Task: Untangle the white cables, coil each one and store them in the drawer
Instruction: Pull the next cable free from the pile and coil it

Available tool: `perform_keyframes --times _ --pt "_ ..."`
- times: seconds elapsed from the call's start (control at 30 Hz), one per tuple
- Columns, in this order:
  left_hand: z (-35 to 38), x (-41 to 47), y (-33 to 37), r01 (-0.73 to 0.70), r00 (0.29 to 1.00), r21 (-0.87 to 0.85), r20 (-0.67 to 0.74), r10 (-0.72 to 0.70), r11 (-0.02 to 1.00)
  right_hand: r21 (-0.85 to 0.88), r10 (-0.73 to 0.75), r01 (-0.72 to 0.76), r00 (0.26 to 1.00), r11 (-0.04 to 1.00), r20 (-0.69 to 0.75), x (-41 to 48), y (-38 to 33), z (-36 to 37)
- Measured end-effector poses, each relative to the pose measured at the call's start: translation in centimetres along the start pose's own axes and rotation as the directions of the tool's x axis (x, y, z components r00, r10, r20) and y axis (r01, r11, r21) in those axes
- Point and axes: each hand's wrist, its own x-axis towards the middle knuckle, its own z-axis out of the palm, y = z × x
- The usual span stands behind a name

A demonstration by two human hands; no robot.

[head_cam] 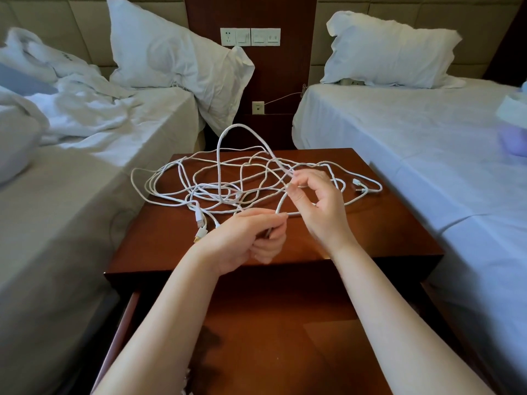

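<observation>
A tangle of white cables (222,181) lies spread over the top of a red-brown wooden nightstand (385,223). One thick strand arches up above the heap. My left hand (251,240) is curled round the end of a cable, with a plug tip showing between its fingers. From it the strand runs up to my right hand (316,201), which pinches it between thumb and fingertips. Loose plugs (201,223) lie to the left of my left hand, and two more (358,186) at the right of the heap. The drawer (256,337) below stands pulled open.
Two beds flank the nightstand, the left bed (71,195) with rumpled white bedding, the right bed (427,143) smooth. Pillows lean at both heads. A socket and switch panel (250,37) is on the wooden wall panel behind. A thin wire runs from a lower socket (258,107).
</observation>
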Motion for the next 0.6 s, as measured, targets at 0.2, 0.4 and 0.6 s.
perform_keyframes --times 0.2,0.4,0.6 --pt "0.6 -0.5 2.1 -0.201 0.979 -0.196 -0.014 0.202 0.96 -0.069 -0.122 0.137 0.974 0.988 0.191 -0.8 -0.4 1.4" --pt "-0.5 -2.2 4.3 -0.502 0.857 -0.296 -0.295 0.422 0.813 -0.257 -0.309 0.411 0.881 0.875 0.358 -2.8 -0.8 3.8" --pt "-2.8 -1.4 1.8 -0.499 0.53 0.132 -0.735 0.423 0.856 -0.347 -0.015 0.283 0.793 0.894 0.609 -2.4 -2.4 3.6"
